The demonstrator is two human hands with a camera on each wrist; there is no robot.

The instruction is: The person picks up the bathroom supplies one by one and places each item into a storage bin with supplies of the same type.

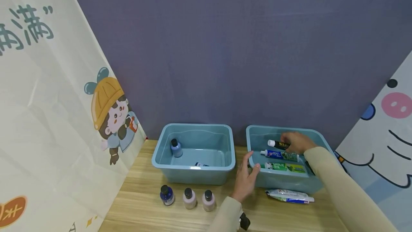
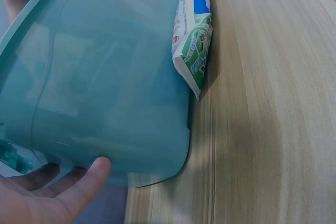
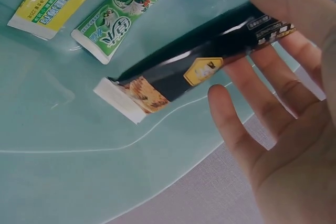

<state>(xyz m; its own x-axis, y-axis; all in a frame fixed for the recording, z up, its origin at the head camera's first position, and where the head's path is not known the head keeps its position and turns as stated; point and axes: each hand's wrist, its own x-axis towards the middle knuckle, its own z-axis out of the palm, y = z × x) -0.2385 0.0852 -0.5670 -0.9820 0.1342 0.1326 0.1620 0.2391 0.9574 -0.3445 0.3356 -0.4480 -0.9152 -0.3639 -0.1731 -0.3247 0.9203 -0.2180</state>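
Note:
My right hand (image 1: 297, 143) is inside the right blue bin (image 1: 283, 127). It holds a black toothpaste tube (image 3: 194, 59) with a white cap, thumb on one side and fingers beneath. Beside that tube, a blue-and-green toothpaste tube (image 1: 280, 155) and a green-and-yellow Darlie tube (image 1: 283, 167) lie on the bin floor. At the bin's near left corner, my left hand (image 1: 244, 182) touches the rim and wall with fairly straight fingers. In the left wrist view, a fingertip rests close against the bin wall (image 2: 115, 98).
Packaged toothpaste tubes (image 1: 288, 195) lie before the right bin. The left blue bin (image 1: 193, 167) holds an upright blue bottle (image 1: 176, 149) and a partly hidden item. In front stand a dark blue bottle (image 1: 167, 196) and two pale pink bottles (image 1: 189, 200). A grey curtain hangs behind.

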